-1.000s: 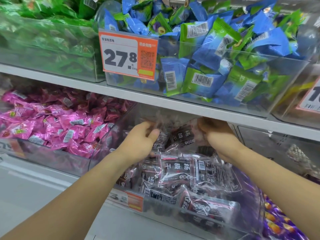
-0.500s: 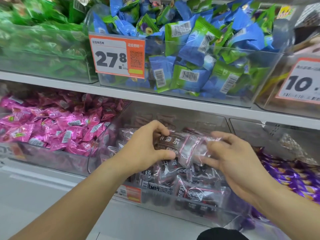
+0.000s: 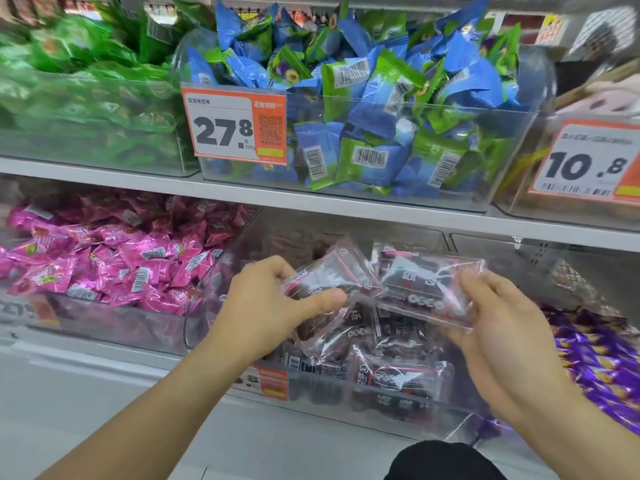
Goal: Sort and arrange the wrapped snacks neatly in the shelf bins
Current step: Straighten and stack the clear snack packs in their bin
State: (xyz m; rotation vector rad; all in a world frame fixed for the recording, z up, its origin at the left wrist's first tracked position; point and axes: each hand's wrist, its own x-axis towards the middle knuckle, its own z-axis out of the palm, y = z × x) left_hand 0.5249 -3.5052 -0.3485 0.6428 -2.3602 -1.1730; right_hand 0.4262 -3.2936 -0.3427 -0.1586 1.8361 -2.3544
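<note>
Both hands are raised over the middle clear bin point(image 3: 242, 344) on the lower shelf, each grasping a dark snack in a see-through wrapper. The left hand point(image 3: 273, 317) pinches the left packet point(image 3: 325, 278) with its thumb laid across the front and the fingers curled behind, and the packet stands tilted, one corner pointing up. The right hand point(image 3: 498, 327) grips the right packet point(image 3: 426, 289) along its right edge, fingers wrapped around the wrapper. The two packets sit side by side and seem to touch at their inner edges (motion blur makes the contact hard to confirm). Below them the bin holds more of the same dark packets point(image 3: 398, 375), lying loosely heaped.

To the left on this shelf is a bin of pink wrapped snacks point(image 3: 114, 268), and to the right a bin of purple wrapped snacks point(image 3: 595, 365). On the upper shelf point(image 3: 346, 209) a clear bin of blue and green packets point(image 3: 381, 109) carries an orange price tag point(image 3: 235, 128) reading 27.8. Beside it to the left is a bin of green packets point(image 3: 86, 98), and to the right another tag point(image 3: 588, 161) reads 10.8.
</note>
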